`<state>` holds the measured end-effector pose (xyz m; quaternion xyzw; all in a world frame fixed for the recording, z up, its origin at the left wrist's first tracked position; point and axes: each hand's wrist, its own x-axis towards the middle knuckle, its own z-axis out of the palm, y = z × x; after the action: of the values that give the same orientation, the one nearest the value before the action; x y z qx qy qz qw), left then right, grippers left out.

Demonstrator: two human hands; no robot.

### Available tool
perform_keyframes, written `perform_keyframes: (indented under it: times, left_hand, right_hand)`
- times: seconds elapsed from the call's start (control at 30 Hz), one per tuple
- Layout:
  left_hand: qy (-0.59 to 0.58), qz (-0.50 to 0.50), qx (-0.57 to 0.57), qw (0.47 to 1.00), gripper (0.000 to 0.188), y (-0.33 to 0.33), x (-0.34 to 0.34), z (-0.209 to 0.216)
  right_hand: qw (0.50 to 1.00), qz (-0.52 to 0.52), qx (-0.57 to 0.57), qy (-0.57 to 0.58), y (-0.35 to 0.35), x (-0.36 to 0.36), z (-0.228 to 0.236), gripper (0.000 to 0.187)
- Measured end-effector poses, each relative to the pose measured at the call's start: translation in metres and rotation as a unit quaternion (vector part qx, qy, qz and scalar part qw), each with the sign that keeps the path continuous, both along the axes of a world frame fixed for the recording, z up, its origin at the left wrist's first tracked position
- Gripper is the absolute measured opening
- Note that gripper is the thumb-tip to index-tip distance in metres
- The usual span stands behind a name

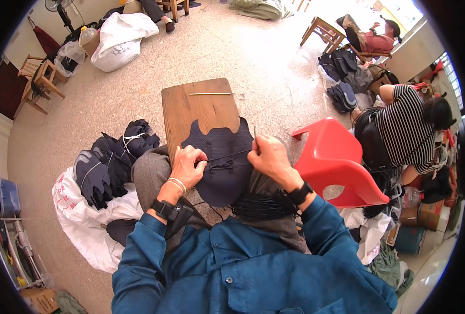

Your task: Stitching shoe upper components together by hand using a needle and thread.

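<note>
1. Your left hand (188, 166) pinches the left edge of a dark navy shoe upper (221, 159), fingers curled shut on the fabric.
2. Your right hand (268, 157) is closed on the upper's right edge, and its fingertips also pinch a thin needle (255, 132) that stands up above the knuckles.
3. That shoe upper lies across your lap, its far end resting on the near part of a small wooden desk (201, 104); dark thread (223, 163) runs across the middle of it between your hands.
4. A bundle of black cord (261, 205) sits on your lap just near of the upper, under your right wrist.
5. You wear a black band on each wrist, and a pale bracelet on the left one.
6. On the far part of the desk lies a thin, pale stick-like tool (210, 94), well apart from your hands.
7. To your left, a pile of dark shoe uppers (112, 159) rests on a white sack (88, 220) on the floor.
8. To your right stands a red plastic chair (337, 165), close beside your knee.
9. Farther right, a person in a striped top (405, 131) sits bent over, and another person sits on a wooden chair in the far right corner, with more dark uppers (340, 78) heaped on the floor near them.
10. A large white bag (118, 39) lies far to the left.
</note>
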<state>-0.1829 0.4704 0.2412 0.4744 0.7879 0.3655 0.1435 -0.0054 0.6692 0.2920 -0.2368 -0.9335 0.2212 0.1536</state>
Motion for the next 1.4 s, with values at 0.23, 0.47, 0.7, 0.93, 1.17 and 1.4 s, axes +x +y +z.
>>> perform_keyframes:
  times: [0.23,0.47,0.7,0.93,1.17,1.4]
  left_hand:
    - [0.009,0.009,0.001,1.0,0.009,0.003,0.003,0.0]
    - [0.024,0.005,-0.005,1.0,0.016,0.007,0.006,0.005]
    - [0.043,0.025,-0.048,0.998,0.018,0.01,0.011,0.007]
    - [0.211,-0.175,0.001,0.962,0.03,0.007,0.05,0.034]
    - [0.117,-0.184,0.057,0.974,0.017,0.005,0.045,0.024]
    - [-0.241,0.052,0.091,0.965,0.011,0.003,0.035,0.007]
  right_hand:
    - [0.989,-0.135,0.041,0.046,0.031,0.048,0.005,0.011]
    - [0.974,-0.217,-0.023,0.057,0.039,0.081,-0.012,0.013]
    - [0.971,-0.175,-0.146,0.077,0.026,0.071,0.0,0.011]
    - [0.834,-0.095,-0.509,0.19,0.018,0.064,0.012,0.008]
    - [0.604,-0.013,-0.744,0.287,0.009,0.054,0.007,0.004]
    - [0.553,0.021,-0.784,0.283,0.002,0.036,0.004,0.006]
